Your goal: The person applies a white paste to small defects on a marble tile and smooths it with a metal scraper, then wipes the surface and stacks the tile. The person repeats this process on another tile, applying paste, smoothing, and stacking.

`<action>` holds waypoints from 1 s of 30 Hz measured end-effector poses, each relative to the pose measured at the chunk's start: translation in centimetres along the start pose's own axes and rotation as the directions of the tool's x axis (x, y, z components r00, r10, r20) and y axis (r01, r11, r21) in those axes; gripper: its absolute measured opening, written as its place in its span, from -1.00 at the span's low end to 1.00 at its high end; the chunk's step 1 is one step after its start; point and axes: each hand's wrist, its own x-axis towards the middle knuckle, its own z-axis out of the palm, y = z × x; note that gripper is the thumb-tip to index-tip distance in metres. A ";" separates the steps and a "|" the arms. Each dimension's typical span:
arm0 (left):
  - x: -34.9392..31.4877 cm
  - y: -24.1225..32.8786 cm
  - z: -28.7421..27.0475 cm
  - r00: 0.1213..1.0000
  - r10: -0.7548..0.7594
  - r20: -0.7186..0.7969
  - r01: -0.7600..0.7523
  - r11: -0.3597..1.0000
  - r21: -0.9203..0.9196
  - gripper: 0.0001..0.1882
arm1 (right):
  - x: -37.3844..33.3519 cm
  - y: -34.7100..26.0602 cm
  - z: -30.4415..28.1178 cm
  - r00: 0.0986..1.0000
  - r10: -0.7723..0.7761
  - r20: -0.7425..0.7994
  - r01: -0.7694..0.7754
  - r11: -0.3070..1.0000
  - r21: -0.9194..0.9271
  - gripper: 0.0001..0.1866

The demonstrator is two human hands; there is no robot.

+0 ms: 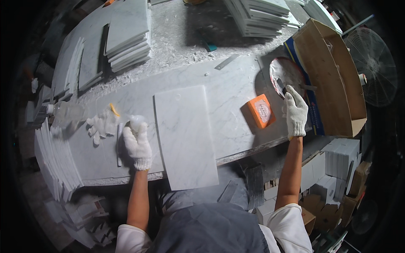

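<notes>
A white marble slab (185,135) lies in front of me, its near end jutting past the bench edge. My left hand (138,147), in a white knitted glove, is closed around a small, rounded, translucent white thing (136,122) whose kind I cannot make out. To the right, my gloved right hand (296,111) reaches to the rim of a round tin (284,67) with whitish contents. Its fingers are closed on a dark-handled tool (281,85) that rests partly in the tin. An orange box (261,111) lies just left of this hand.
Loose gloves (101,125) and a clear plastic bottle (67,111) lie at the left. Stacked slabs (128,40) and more slabs (259,19) stand farther back. A metal strip (226,61) lies behind the slab. An open cardboard box (327,80) and a fan (371,65) flank the right.
</notes>
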 end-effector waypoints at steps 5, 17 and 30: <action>-0.3 0.3 0.1 0.999 -0.008 -0.035 0.013 0.989 0.151 -0.65 | -1.8 -2.4 0.1 0.995 -0.098 0.003 0.098 0.995 -0.002 -0.65; -0.9 1.1 0.1 0.997 -0.004 -0.083 0.017 0.988 0.153 -0.54 | -12.8 -7.6 16.1 0.761 0.133 0.635 -0.348 0.910 0.225 -0.60; -0.8 1.6 0.2 0.998 -0.054 -0.022 0.056 0.995 0.081 -0.51 | -14.0 -7.6 20.3 0.703 -0.478 0.527 0.614 0.782 -0.108 -0.64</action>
